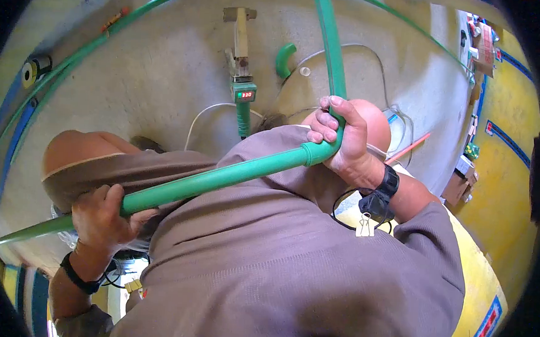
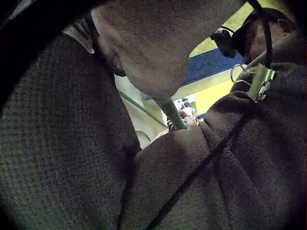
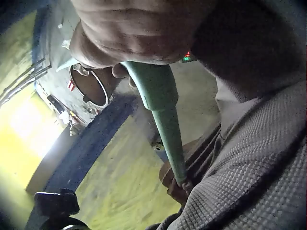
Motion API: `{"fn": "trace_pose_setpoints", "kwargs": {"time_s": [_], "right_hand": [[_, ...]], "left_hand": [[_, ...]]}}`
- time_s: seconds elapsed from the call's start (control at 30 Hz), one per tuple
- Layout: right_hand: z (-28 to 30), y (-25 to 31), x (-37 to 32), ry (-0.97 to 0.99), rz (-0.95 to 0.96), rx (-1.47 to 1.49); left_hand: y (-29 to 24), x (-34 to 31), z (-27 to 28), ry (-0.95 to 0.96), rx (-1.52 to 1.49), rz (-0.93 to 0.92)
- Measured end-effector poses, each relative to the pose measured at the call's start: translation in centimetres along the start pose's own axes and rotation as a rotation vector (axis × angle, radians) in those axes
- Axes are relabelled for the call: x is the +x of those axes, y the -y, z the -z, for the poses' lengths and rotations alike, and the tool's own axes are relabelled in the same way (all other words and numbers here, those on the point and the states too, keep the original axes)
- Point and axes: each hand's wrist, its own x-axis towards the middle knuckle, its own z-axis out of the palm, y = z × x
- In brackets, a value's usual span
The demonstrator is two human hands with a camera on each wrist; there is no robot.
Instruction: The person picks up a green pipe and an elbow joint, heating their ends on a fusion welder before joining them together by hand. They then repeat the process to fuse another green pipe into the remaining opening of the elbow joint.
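Note:
A long green pipe (image 1: 221, 175) lies across the person's lap in the head view and meets a second green pipe (image 1: 331, 44) at an elbow fitting (image 1: 319, 151). The left hand (image 1: 104, 216) grips the long pipe near its left end. Around the elbow and the base of the second pipe, the right hand (image 1: 344, 135) is curled. In the right wrist view the elbow (image 3: 156, 88) shows under the right hand (image 3: 134, 31), and the pipe runs down to the left hand. The left wrist view shows the left hand (image 2: 148, 52) close up with a short stretch of pipe (image 2: 170, 111).
On the floor ahead lies a green-handled heating tool (image 1: 244, 98) with a lit red display, its cable beside it. A loose green elbow (image 1: 284, 60) and a small ring (image 1: 305, 71) are near it. More green pipes (image 1: 76, 54) lie at the left; boxes (image 1: 459, 177) stand at the right.

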Motion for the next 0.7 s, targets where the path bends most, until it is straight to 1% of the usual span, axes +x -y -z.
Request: {"fn": "trace_pose_setpoints", "kwargs": {"time_s": [0.27,0.53,0.7], "right_hand": [[-0.02,0.24,0.05,0.018,-0.010,0.017],[0.01,0.04,0.14,-0.003,0.004,0.008],[0.50,0.28,0.41,0.020,-0.005,0.005]], "left_hand": [[-0.09,0.49,0.48,-0.015,0.017,-0.010],[-0.10,0.61,0.42,0.006,0.035,-0.010],[-0.08,0.82,0.48,0.033,0.013,0.000]]}}
